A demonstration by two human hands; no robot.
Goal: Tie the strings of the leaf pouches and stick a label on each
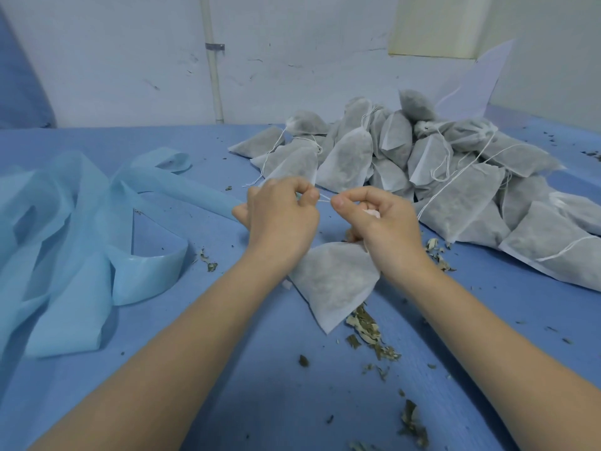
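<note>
A white mesh leaf pouch (336, 281) lies on the blue table between my wrists, its closed corner pointing toward me. Its thin white string (324, 199) runs taut between my two hands above it. My left hand (279, 216) pinches one end of the string with thumb and fingers curled. My right hand (377, 219) pinches the other end, fingers curled; something pale pink shows under its fingers. The pouch's gathered mouth is hidden under my hands.
A heap of several filled pouches (448, 177) with loose strings fills the back right. Curled light-blue strips of sheet (74, 242) lie on the left. Dried leaf bits (367, 330) are scattered near the pouch. A white wall with a pipe (214, 76) stands behind.
</note>
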